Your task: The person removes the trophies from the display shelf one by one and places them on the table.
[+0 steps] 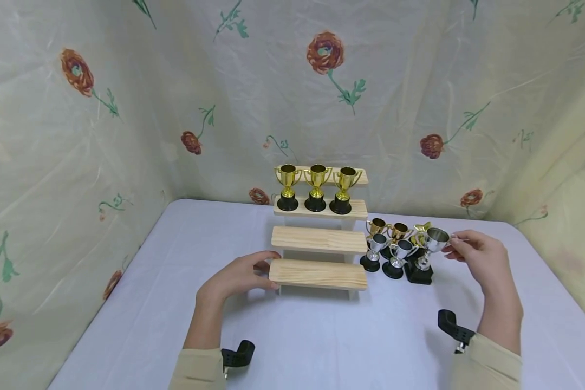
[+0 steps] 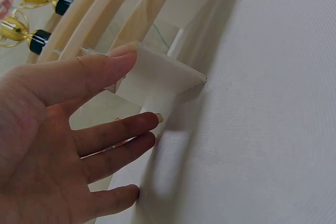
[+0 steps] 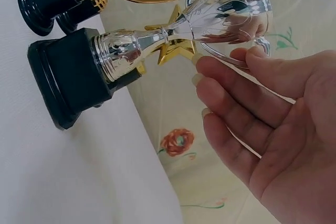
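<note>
A stepped wooden display stand (image 1: 318, 273) with pale board shelves and white side panels stands on the table. At its left end, my left hand (image 1: 236, 277) grips the lowest step between thumb and index finger, the other fingers spread beside the white panel (image 2: 155, 77). With thumb and index finger, my right hand (image 1: 480, 257) pinches the handle of a large silver trophy cup (image 3: 231, 14); the cup's square black base (image 3: 71, 74) shows in the right wrist view. Three gold trophy cups (image 1: 317, 184) stand in a row on an upper shelf.
Left of the large cup stand two smaller silver trophy cups (image 1: 396, 259), with bronze-coloured trophy cups (image 1: 398, 232) behind them. A gold star trophy (image 1: 423, 227) is partly hidden behind the large cup. Floral curtains (image 1: 292, 97) hang along the back and sides of the white-covered table (image 1: 317, 341).
</note>
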The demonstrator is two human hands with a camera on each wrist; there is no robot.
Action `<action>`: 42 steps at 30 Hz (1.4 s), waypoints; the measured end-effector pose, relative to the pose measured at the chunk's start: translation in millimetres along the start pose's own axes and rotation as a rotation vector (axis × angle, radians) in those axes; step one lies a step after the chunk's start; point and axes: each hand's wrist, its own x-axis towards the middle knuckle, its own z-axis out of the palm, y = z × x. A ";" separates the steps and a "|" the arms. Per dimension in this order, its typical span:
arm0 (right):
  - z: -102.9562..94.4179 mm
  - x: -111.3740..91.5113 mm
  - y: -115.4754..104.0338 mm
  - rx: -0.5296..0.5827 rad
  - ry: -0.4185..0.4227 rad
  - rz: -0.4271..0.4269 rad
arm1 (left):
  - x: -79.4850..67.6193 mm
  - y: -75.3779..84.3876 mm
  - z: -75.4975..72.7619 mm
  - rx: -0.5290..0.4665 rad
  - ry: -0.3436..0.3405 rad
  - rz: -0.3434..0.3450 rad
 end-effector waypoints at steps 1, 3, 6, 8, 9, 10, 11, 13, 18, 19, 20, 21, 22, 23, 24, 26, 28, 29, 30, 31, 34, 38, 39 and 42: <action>-0.5 -0.4 0.3 0.009 -0.011 -0.003 | -0.1 -0.1 0.0 -0.001 -0.002 0.003; -1.2 -1.4 0.8 0.018 -0.024 -0.008 | -0.3 -0.2 0.1 -0.003 -0.004 0.007; -2.1 -2.3 1.2 0.019 -0.040 -0.010 | -0.6 0.0 0.2 -0.007 -0.007 0.009; -3.0 -2.4 1.4 0.009 -0.047 -0.011 | -0.9 0.2 0.1 -0.006 -0.007 0.007; -3.4 -2.5 1.2 0.003 -0.049 -0.009 | -1.1 0.3 -0.1 -0.005 -0.006 0.007; -3.9 -2.7 1.0 0.003 -0.051 -0.014 | -1.3 0.5 -0.3 -0.005 -0.006 0.007; -4.3 -2.9 0.7 0.000 -0.055 -0.013 | -1.6 0.6 -0.4 -0.003 -0.005 0.005; -5.1 -3.0 0.5 0.001 -0.060 -0.019 | -2.0 0.9 -0.6 -0.001 -0.002 0.001; -5.3 -3.6 1.5 0.050 -0.077 -0.034 | -1.7 1.0 -0.6 0.007 0.002 -0.009; -5.4 -3.7 2.0 0.067 -0.080 -0.037 | -1.6 0.9 -0.6 0.009 0.003 -0.010; -5.5 -3.7 2.5 0.086 -0.084 -0.038 | -1.5 0.9 -0.6 0.010 0.003 -0.011; -5.9 -3.6 3.0 0.109 -0.088 -0.039 | -1.4 0.8 -0.7 0.010 0.003 -0.010; -6.4 -3.6 3.4 0.131 -0.093 -0.039 | -1.3 0.8 -0.7 0.010 0.002 -0.009; -7.1 -3.6 3.8 0.153 -0.098 -0.039 | -1.2 0.8 -0.7 0.010 0.003 -0.009; -7.9 -3.7 4.1 0.168 -0.101 -0.039 | -1.2 0.9 -0.7 0.009 0.002 -0.008; -9.5 -4.3 4.5 0.171 -0.112 -0.044 | -1.2 1.0 -0.4 0.007 0.001 -0.006; -10.3 -5.0 4.4 0.150 -0.121 -0.051 | -1.3 1.0 -0.4 0.007 0.001 -0.004; -10.4 -5.3 4.2 0.136 -0.124 -0.054 | -1.2 0.9 -0.5 0.007 0.003 -0.004; -10.4 -5.6 4.1 0.120 -0.125 -0.059 | -1.2 0.8 -0.6 0.006 0.002 -0.003; -10.6 -5.7 4.2 0.112 -0.125 -0.063 | -1.1 0.8 -0.7 0.007 0.003 -0.003; -11.3 -5.0 4.6 0.100 -0.113 -0.079 | -0.4 0.5 -0.6 0.006 0.004 -0.006; -12.7 -5.1 5.1 0.051 -0.092 -0.116 | 0.4 -0.3 0.0 0.009 0.005 -0.006; -12.9 -5.3 5.2 0.033 -0.089 -0.124 | 0.6 -0.6 0.3 0.010 0.004 -0.004; -14.2 -6.6 4.6 -0.011 -0.089 -0.133 | 0.8 -1.0 0.6 0.010 0.003 0.002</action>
